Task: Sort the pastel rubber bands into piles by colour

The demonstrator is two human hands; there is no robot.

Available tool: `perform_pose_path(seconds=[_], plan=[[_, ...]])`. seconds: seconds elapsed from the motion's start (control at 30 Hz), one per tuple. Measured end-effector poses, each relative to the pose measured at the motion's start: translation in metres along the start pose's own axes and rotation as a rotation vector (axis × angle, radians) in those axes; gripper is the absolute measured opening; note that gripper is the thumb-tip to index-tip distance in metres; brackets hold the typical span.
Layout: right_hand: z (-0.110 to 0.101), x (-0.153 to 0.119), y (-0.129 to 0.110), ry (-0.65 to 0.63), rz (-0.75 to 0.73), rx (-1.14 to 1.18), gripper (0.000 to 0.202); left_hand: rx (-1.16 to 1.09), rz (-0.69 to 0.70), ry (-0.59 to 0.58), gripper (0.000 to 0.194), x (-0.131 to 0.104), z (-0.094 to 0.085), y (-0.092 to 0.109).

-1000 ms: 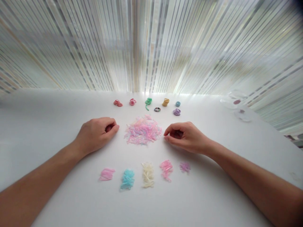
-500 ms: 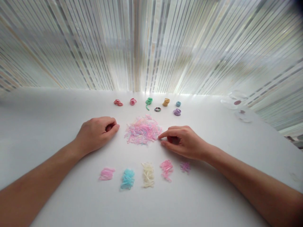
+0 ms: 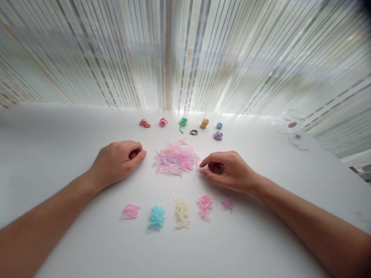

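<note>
A loose heap of small pastel rubber bands [image 3: 176,158], mostly pink, lies mid-table. My right hand [image 3: 227,170] is at the heap's right edge, its index fingertip and thumb tip a small gap apart, with no band visible between them. On the other side, my left hand [image 3: 120,160] rests on the table in a loose curl, apart from the heap, nothing showing in it. Nearer me are separate little piles of bands: light pink [image 3: 131,211], blue [image 3: 156,218], cream [image 3: 181,213], deeper pink [image 3: 205,207] and purple [image 3: 228,204].
Along the back of the white table [image 3: 95,247] sit coiled pieces: red [image 3: 145,123], pink [image 3: 163,122], green [image 3: 182,123], yellow [image 3: 204,123], blue [image 3: 219,126] and purple [image 3: 218,136], plus a dark beaded ring [image 3: 194,132]. Clear plastic items [image 3: 298,142] lie at right. A striped curtain [image 3: 168,58] hangs behind.
My right hand has drawn back slightly to the right from the heap's edge, and its index finger and thumb have come closer together. My left hand stays in place.
</note>
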State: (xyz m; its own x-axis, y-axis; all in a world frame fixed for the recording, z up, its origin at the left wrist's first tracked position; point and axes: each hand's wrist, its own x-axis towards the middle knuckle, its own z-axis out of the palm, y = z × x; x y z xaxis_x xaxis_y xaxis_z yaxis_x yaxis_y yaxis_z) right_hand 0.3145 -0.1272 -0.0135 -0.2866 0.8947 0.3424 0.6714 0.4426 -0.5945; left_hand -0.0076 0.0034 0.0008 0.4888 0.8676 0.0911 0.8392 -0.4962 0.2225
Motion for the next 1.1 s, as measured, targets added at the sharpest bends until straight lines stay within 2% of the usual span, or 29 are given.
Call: perform_pose_path(seconds=[0.1,0.2,0.43,0.6,0.77,0.97,1.1], plan=[[0.002,-0.001,0.001,0.023,0.064,-0.009,0.009,0.006,0.003,-0.001,0.037,0.001,0.000,0.000],[0.003,-0.001,0.000,0.007,0.063,0.012,0.013,0.010,0.011,0.000,0.038,0.001,0.000,0.001],[-0.003,0.001,-0.001,-0.055,-0.100,-0.024,0.027,0.034,0.008,0.008,0.038,0.003,0.001,-0.002],[-0.010,0.001,-0.005,-0.128,-0.145,0.021,0.030,0.044,0.024,0.031,0.040,0.006,0.003,-0.006],[-0.018,0.001,-0.006,-0.179,-0.107,0.087,0.029,0.031,0.027,0.032,0.040,0.006,0.004,-0.005],[-0.024,0.004,0.001,-0.078,-0.059,0.055,0.031,0.036,0.032,0.045,0.041,0.005,0.005,-0.007],[-0.025,0.005,0.001,-0.199,-0.039,0.074,0.031,0.033,0.025,0.047,0.040,0.004,0.003,-0.005]])
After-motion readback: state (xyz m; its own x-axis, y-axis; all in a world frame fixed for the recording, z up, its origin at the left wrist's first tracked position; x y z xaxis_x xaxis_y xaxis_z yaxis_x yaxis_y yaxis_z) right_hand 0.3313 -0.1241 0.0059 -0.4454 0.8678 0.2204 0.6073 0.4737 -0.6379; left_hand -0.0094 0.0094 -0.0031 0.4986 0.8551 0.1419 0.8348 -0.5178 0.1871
